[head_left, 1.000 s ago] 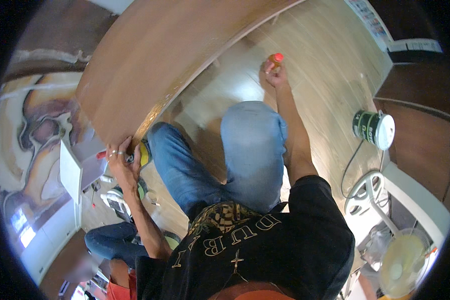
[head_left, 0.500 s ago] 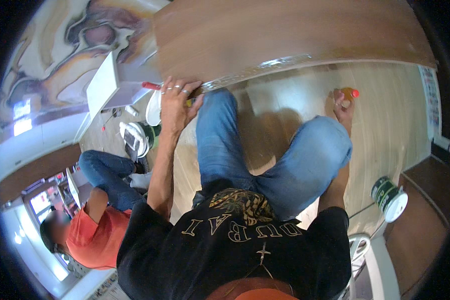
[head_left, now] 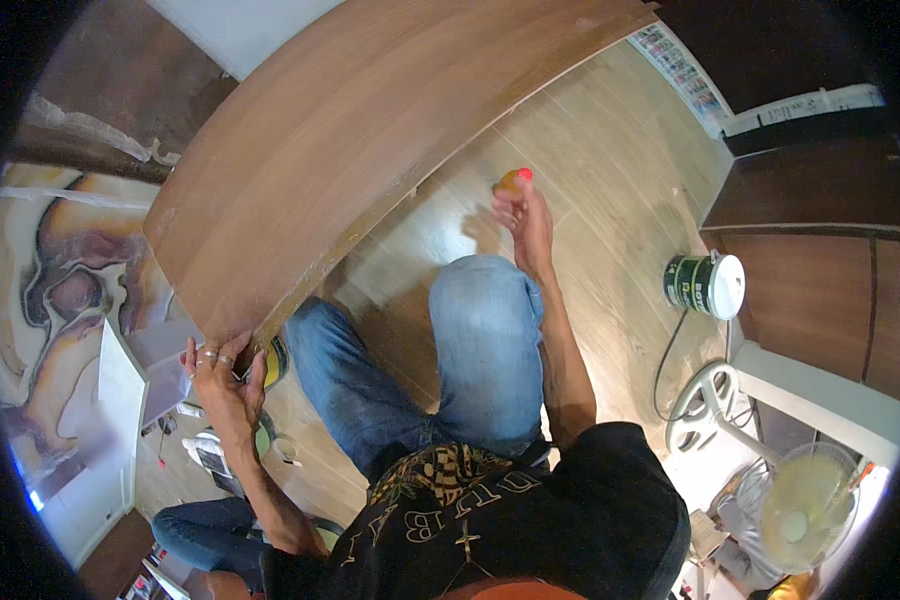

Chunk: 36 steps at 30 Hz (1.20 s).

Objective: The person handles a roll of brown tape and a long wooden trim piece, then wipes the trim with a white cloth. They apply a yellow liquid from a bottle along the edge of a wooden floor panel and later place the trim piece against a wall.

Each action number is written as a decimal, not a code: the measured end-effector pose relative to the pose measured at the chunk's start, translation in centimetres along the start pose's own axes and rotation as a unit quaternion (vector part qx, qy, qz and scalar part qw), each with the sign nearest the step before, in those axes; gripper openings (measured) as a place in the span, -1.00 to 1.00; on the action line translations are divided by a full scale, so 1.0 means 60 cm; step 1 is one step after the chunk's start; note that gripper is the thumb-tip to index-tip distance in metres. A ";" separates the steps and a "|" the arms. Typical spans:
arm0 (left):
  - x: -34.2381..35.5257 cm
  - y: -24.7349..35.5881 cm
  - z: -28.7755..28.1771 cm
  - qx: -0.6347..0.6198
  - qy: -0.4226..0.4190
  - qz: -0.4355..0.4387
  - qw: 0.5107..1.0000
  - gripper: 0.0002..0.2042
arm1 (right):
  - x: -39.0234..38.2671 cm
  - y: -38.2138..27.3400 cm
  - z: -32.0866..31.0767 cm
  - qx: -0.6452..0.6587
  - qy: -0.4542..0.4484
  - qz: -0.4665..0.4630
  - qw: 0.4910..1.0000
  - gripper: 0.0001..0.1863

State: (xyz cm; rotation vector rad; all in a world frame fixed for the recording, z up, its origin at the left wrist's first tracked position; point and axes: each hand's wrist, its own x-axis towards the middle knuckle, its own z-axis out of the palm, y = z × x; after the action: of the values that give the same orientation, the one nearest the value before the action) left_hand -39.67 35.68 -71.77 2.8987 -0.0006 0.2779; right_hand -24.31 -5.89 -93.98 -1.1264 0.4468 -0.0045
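A large brown wooden panel (head_left: 370,140) lies tilted over the pale plank floor in front of my knees. My left hand (head_left: 220,370), with rings on its fingers, grips the panel's near corner. A yellow-and-green round thing (head_left: 276,360) sits just right of that hand, partly hidden. My right hand (head_left: 522,212) reaches forward past my knee and rests on the floor, fingers closed on a small orange object with a red tip (head_left: 515,180). My jeans-covered legs fill the middle of the view.
A green can with a white lid (head_left: 705,285) stands on the floor at the right, and a cable runs from near it to a white floor fan (head_left: 770,480). Dark brown cabinets (head_left: 820,250) line the right. Another person's jeans leg (head_left: 195,530) is at lower left, beside a white board (head_left: 120,385).
My head has swung, so the panel now runs from upper right to lower left. My left hand stays on the panel's corner and my right hand keeps hold of the orange object.
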 end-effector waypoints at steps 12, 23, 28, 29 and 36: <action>-0.024 0.022 -0.058 -0.012 -0.065 -0.010 0.998 -0.69 | 0.056 -0.114 0.111 0.126 -0.099 0.059 0.985 -0.06; -0.073 -0.004 -0.037 -0.028 -0.053 -0.007 0.998 -0.66 | 0.104 -0.160 0.086 0.111 -0.199 0.128 0.965 0.10; -0.074 -0.024 -0.069 -0.014 -0.090 -0.004 0.996 -0.75 | 0.076 -0.176 0.094 0.118 -0.163 0.160 0.966 0.08; -0.075 -0.020 -0.079 -0.015 -0.098 -0.005 0.995 -0.76 | 0.076 -0.177 0.094 0.121 -0.156 0.176 0.964 0.04; -0.085 -0.079 -0.099 0.038 0.083 0.269 0.959 -0.73 | 0.026 -0.288 0.163 0.186 -0.127 0.225 0.948 -0.61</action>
State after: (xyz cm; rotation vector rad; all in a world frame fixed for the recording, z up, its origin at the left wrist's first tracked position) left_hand -45.71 41.52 -68.11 2.8823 -0.7722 0.6217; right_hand -15.73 -5.33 -76.05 -0.6230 0.4408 0.4360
